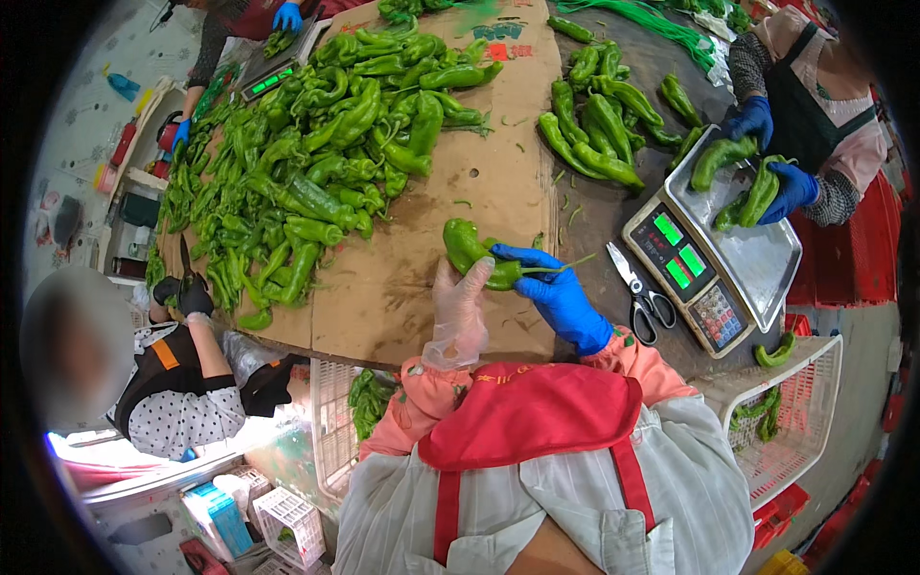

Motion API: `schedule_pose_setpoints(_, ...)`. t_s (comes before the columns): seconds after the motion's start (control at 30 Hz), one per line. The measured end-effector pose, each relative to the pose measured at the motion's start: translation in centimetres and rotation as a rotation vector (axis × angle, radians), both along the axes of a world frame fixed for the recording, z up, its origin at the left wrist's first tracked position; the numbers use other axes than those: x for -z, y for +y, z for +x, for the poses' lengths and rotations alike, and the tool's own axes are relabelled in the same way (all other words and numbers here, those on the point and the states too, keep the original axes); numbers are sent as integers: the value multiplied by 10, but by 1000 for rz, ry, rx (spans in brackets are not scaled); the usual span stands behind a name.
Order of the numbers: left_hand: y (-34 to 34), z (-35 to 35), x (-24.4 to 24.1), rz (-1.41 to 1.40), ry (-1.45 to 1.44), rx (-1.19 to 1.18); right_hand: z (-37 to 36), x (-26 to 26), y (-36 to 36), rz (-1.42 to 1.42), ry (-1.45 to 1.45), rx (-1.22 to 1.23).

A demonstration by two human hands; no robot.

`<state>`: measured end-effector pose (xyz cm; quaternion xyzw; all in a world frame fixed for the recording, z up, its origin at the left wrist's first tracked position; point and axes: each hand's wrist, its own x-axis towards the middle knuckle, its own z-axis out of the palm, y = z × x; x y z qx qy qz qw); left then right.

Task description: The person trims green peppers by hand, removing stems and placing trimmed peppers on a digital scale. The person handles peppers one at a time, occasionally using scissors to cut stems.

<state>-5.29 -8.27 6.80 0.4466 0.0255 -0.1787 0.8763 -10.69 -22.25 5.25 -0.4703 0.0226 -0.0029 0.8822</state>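
Over the front of the cardboard-covered table (402,316), a large curved green pepper (463,241) lies between my hands. My left hand (460,309), in a clear plastic glove, has its thumb on the pepper's lower side. In a blue glove, my right hand (557,295) grips the stem end, where a long stem sticks out to the right; part of another green piece shows behind. A big heap of green peppers (345,172) covers the table's left side, and a smaller pile (596,129) lies on the dark surface beyond my right hand.
Open scissors (642,295) lie beside a digital scale (690,266) on the right. A co-worker's blue-gloved hands (787,192) hold peppers over its metal tray (755,266). Other gloved co-workers stand at the left and far left. White plastic crates (816,417) flank me below the table edge.
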Motion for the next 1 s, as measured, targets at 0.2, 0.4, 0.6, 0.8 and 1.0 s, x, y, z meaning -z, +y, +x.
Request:
schedule_pose_setpoints(0.2,16,8,-7,112,-323,-15,-11,-15,-17,-178,17,12)
schedule_pose_setpoints(0.4,23,12,-22,1286,-1551,144,-20,-10,-24,-198,58,84)
schedule_pose_setpoints(0.6,29,17,58,822,-486,180,-8,7,-49,-84,63,82)
schedule_pose_setpoints(0.8,50,29,48,333,199,142,-19,53,-55,-1461,-72,207)
schedule_pose_setpoints(1.0,44,25,4,424,-23,78,-7,108,-53,-706,7,264)
